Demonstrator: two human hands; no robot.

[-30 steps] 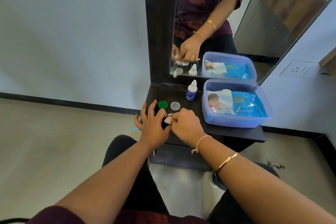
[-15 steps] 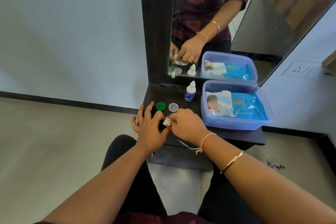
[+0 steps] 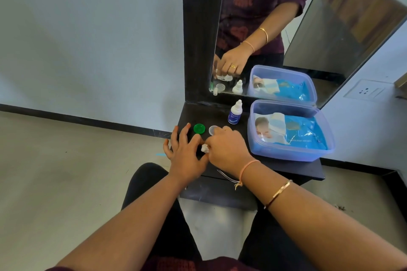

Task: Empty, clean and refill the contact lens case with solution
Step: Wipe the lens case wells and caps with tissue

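My left hand (image 3: 186,154) lies on the dark shelf (image 3: 286,169) with its outer fingers spread, thumb and forefinger pinched toward my right hand. My right hand (image 3: 226,149) is closed on a small wad of white tissue (image 3: 204,148) and presses it down between the two hands. The contact lens case is hidden beneath my hands; only its white reflection (image 3: 223,77) shows in the mirror, held under the fingers. Just beyond my fingers lie a green cap (image 3: 199,128) and a clear cap (image 3: 212,130). The solution bottle (image 3: 235,112) stands upright behind them, capped.
A blue plastic box (image 3: 286,154) holding a packet of wipes sits on the right half of the shelf, close to my right wrist. The mirror (image 3: 275,28) in its black frame rises at the back. A wall socket (image 3: 365,91) is at the right.
Both hands stay pressed together over the same spot with the tissue between them. My right hand has shifted slightly forward toward the clear cap. Caps, bottle and box have not moved.
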